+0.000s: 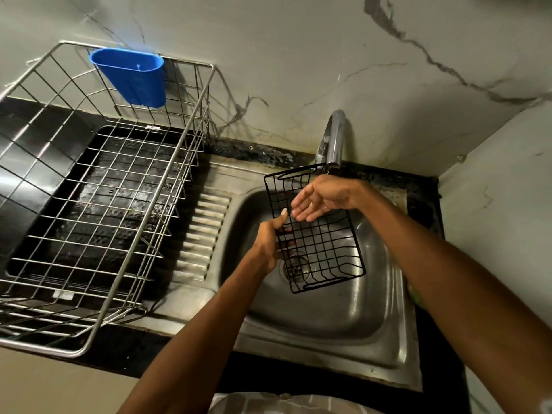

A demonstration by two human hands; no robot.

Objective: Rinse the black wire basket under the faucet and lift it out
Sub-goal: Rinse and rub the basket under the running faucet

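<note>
1. I see the black wire basket (321, 243) held tilted over the steel sink (334, 321), its far end raised up just under the faucet (334, 138) spout and its near end hanging above the drain (295, 268).
2. My left hand (270, 239) grips the basket's left edge, fingers curled round the wires and the thumb pressed along the rim.
3. My right hand (321, 200) is stretched out flat with straight, wet fingers (301, 209) lying across the upper part of the basket's mesh; it holds nothing.
4. I cannot tell whether water is running from the spout, though the right hand glistens.
5. To the left of the sink, a large silver wire dish rack (98, 204) stands on the dark worktop (35, 138), with a black tray under it.
6. A blue plastic cup holder (131, 76) hangs on the rack's far rim, against the marbled white wall (298, 55).
7. The ribbed draining board (206, 231) lies between the rack and the sink bowl.
</note>
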